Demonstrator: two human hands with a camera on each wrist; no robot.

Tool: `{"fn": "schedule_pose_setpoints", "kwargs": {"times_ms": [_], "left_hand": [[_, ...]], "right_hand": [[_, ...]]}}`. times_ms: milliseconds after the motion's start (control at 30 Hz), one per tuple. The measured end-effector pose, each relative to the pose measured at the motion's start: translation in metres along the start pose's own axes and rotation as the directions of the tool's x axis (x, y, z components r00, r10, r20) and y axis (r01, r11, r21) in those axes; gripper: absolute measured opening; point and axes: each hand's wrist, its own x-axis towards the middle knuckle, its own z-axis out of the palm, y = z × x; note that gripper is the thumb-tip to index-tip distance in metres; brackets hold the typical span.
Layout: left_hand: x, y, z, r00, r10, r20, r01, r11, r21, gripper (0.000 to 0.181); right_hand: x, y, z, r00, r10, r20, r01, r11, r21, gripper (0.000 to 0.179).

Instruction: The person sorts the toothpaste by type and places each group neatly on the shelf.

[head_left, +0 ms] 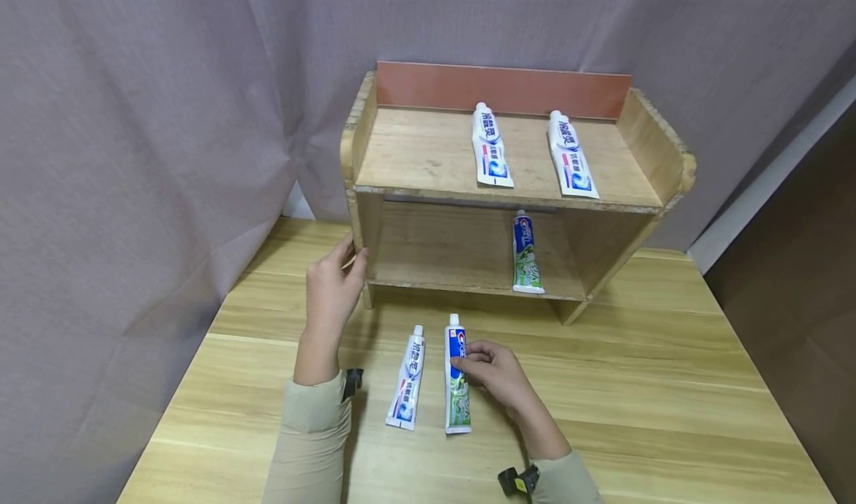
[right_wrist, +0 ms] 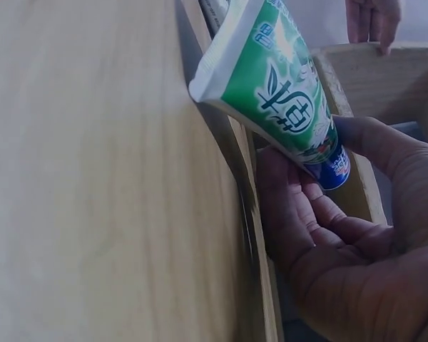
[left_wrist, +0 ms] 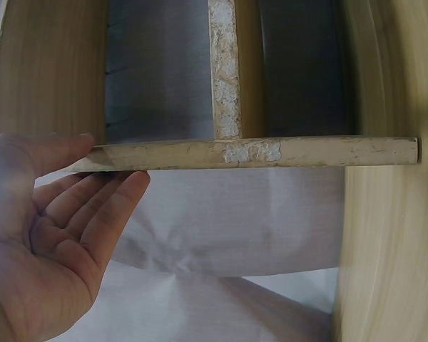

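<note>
My left hand (head_left: 329,285) holds the left side panel (left_wrist: 314,152) of a small two-tier wooden shelf (head_left: 428,247). In the left wrist view the thumb lies on one face of the panel and the fingers on the other. My right hand (head_left: 498,370) pinches a blue and green toothpaste tube (head_left: 458,411) between thumb and fingers, its white cap pointing toward the shelf. The right wrist view shows the tube's flat crimped end (right_wrist: 210,78) close over the tabletop. Left of it, a white toothpaste tube (head_left: 406,381) lies on the table.
Two white toothpaste tubes (head_left: 491,147) lie on the upper tier, toward its middle and right. A blue and green toothpaste tube (head_left: 526,259) rests on the lower tier, right of centre. Grey cloth (head_left: 167,154) hangs behind and to the left of the wooden table (head_left: 655,385).
</note>
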Motion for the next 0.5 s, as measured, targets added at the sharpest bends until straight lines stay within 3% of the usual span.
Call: {"fn": "schedule_pose_setpoints", "kwargs": {"times_ms": [233, 500], "left_hand": [[-0.0002, -0.0007, 0.0001, 1.0, -0.007, 0.004, 0.007, 1.0, -0.006, 0.032], [-0.0003, -0.0006, 0.0001, 1.0, -0.014, 0.007, 0.014, 1.0, 0.002, 0.032]], "right_hand": [[-0.0013, -0.0023, -0.0001, 1.0, -0.011, 0.019, 0.01, 0.999, 0.042, 0.04], [-0.0021, -0.0063, -0.0021, 1.0, -0.008, -0.012, 0.009, 0.998, 0.06, 0.039]]}}
